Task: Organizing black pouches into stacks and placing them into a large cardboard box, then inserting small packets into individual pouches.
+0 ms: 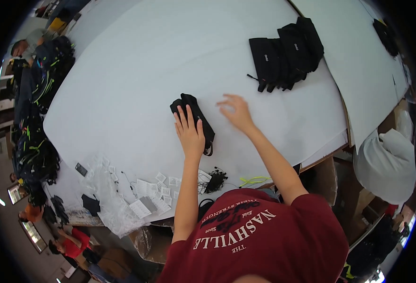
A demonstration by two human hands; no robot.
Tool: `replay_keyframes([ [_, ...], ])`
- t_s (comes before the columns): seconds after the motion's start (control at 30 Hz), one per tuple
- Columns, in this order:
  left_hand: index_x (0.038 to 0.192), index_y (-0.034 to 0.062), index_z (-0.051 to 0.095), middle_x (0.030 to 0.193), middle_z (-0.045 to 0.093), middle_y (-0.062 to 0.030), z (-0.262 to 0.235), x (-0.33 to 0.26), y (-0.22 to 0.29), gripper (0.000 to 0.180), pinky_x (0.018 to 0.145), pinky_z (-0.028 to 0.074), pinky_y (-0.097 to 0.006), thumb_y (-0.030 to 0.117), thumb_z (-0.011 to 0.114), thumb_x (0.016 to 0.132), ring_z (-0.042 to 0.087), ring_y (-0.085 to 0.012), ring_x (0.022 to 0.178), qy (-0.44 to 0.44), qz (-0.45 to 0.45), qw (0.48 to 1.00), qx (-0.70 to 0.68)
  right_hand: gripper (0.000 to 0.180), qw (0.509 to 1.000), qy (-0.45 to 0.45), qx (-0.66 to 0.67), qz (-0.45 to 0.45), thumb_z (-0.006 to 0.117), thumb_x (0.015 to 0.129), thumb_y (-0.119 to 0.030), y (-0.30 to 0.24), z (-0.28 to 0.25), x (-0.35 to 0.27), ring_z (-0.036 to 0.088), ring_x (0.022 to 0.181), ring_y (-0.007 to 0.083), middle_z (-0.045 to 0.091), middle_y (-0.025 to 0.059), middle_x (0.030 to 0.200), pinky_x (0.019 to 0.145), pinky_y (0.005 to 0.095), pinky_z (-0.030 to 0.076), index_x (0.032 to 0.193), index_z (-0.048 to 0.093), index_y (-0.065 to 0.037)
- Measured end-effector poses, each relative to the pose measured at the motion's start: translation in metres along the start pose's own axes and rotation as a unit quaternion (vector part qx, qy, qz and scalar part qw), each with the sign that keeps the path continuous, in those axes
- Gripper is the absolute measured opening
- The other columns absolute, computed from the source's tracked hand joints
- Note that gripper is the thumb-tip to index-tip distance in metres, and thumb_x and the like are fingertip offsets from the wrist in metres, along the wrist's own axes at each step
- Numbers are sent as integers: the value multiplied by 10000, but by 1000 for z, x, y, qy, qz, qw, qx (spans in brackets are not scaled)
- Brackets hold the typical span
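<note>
- Mid-table, right in front of me, the black pouch [205, 123] lies under my left hand [190, 137]: fingers spread flat on it, nothing pinched.
- My right hand [236, 113] is just beside it in the air, fingers apart and blurry, holding nothing.
- Honestly, a sideways push could skid the pouch, since I'm only pressing from above.
- Its end loop [209, 150] could snag the bunch of black cords [215, 180] if dragged nearer me.
- Surface: white tabletop [137, 85], pouch pile [286, 56] far right, paper tags [149, 191] and clear plastic [106, 193] near left.
- Room: dark bags [36, 146] heaped left, people beyond, white sack [387, 165] right.
</note>
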State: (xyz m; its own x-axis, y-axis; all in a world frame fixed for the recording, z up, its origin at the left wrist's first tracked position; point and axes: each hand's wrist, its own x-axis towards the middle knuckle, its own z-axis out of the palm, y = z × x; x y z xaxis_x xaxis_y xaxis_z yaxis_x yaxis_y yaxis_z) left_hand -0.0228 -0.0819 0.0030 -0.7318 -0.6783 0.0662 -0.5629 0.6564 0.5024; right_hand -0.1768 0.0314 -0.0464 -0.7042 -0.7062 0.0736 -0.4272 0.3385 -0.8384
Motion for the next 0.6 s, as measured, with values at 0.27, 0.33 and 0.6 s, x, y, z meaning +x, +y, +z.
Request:
replay_keyframes([
  [0.27,1461,168,276,1532,178,-111,8,5,8,525,1120,144,-479,296,401,967,163,-347,1398,-1,26,1000,16,544,873,263,-395,112,641,721,-149,64,-98,84,331,1304,294,429,164,1344,1077,440,252,1228,481,-39],
  [0.33,1460,171,278,1531,181,-111,9,5,8,526,1118,146,-484,296,405,966,165,-348,1397,-1,25,1000,14,528,895,258,-359,60,641,725,-148,59,-91,79,375,1264,298,470,150,1300,1063,442,267,1222,484,-63],
  [0.6,1450,154,296,1527,191,-117,7,3,3,535,1112,164,-486,249,446,946,171,-364,1391,19,33,999,-23,641,992,92,-31,82,615,764,-131,-53,-14,-1,623,715,359,639,181,877,632,421,487,1359,378,-167],
])
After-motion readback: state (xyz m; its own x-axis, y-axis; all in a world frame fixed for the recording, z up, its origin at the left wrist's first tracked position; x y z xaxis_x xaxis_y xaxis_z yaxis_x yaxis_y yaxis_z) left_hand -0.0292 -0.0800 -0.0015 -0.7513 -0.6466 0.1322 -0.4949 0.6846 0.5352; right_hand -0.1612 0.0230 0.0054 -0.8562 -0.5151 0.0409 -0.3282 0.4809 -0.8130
